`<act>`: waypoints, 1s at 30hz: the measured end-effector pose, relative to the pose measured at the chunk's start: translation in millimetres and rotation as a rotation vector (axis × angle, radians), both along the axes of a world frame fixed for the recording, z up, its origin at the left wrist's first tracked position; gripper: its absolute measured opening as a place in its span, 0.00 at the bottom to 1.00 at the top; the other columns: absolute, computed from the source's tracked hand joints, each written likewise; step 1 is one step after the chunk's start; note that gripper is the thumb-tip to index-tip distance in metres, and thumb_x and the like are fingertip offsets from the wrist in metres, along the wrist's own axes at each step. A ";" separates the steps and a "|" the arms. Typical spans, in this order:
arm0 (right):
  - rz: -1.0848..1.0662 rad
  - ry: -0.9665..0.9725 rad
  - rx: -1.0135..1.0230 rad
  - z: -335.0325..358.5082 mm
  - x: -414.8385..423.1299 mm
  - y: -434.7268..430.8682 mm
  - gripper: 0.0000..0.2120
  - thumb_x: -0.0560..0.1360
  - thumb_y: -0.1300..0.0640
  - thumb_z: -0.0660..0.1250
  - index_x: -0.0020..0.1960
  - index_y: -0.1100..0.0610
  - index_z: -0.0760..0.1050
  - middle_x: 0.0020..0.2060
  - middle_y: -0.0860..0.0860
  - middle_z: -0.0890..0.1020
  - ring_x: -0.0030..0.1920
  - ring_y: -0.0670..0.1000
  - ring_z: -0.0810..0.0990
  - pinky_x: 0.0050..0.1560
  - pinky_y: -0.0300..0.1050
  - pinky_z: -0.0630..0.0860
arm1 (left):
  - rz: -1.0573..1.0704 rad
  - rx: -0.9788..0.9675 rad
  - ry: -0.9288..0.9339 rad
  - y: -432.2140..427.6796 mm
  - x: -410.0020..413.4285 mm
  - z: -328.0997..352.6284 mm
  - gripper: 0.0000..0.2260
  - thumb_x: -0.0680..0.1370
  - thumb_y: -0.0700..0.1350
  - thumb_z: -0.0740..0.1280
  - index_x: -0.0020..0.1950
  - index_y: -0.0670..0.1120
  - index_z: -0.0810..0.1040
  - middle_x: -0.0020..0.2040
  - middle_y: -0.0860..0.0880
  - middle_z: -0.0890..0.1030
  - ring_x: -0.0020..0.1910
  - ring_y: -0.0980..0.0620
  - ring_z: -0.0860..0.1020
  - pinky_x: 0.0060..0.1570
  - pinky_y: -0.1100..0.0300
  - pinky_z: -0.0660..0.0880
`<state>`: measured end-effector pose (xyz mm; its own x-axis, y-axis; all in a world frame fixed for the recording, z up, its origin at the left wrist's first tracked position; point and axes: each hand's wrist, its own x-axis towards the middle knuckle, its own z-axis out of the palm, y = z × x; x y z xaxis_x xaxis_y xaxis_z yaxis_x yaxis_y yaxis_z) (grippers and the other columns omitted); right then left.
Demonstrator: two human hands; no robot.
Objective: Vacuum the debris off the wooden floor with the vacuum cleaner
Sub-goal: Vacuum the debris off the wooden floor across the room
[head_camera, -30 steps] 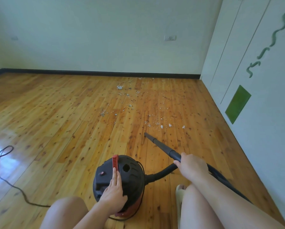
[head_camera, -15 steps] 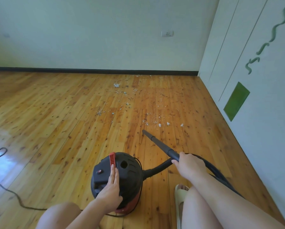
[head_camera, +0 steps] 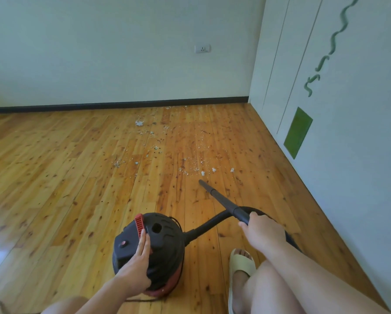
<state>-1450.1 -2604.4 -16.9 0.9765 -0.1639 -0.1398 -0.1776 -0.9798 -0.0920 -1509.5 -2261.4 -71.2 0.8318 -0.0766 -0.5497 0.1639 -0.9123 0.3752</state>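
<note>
At the person's knees: the black-and-red vacuum cleaner [head_camera: 167, 243] sits on the wooden floor [head_camera: 65, 189], beside a foot in a pale sandal [head_camera: 241, 261].
Left hand [head_camera: 135, 268]: lies flat on the canister's top, fingers straight and together, tips by the red clip [head_camera: 139, 224], the same place as a second ago.
Right hand [head_camera: 262, 234]: fingers curled round the wand [head_camera: 219, 198] where the hose [head_camera: 203, 227] joins it.
Wand tip: low, just short of three white crumbs [head_camera: 213, 170], nearer than a second ago, as person and canister have edged forward.
Debris [head_camera: 153, 141]: apparently untouched, strewn from those crumbs back to the dark skirting [head_camera: 122, 105] under the wall socket [head_camera: 202, 48].
Outlook: the approach looks nearly done and the first pass seems imminent.
</note>
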 end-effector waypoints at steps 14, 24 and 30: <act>-0.071 0.003 0.004 -10.5 23.3 14.1 0.18 0.84 0.39 0.56 0.61 0.52 0.71 0.41 0.47 0.78 0.38 0.47 0.78 0.29 0.38 0.68 | -0.016 -0.056 -0.017 13.7 44.1 -11.3 0.53 0.75 0.31 0.65 0.78 0.53 0.25 0.77 0.58 0.23 0.35 0.55 0.77 0.29 0.67 0.72; -0.144 -0.020 0.085 -26.2 41.0 29.0 0.17 0.83 0.38 0.60 0.60 0.49 0.74 0.43 0.45 0.80 0.39 0.47 0.79 0.33 0.37 0.71 | 0.000 -0.140 -0.033 10.0 82.1 -19.9 0.55 0.74 0.33 0.68 0.78 0.53 0.25 0.76 0.58 0.23 0.36 0.54 0.78 0.30 0.67 0.73; -0.152 -0.019 0.100 -28.9 39.6 27.0 0.17 0.83 0.38 0.61 0.61 0.50 0.74 0.44 0.46 0.81 0.40 0.47 0.79 0.33 0.37 0.71 | 0.005 -0.177 -0.048 9.3 85.0 -22.2 0.55 0.75 0.33 0.69 0.78 0.53 0.25 0.76 0.60 0.23 0.37 0.54 0.79 0.31 0.67 0.75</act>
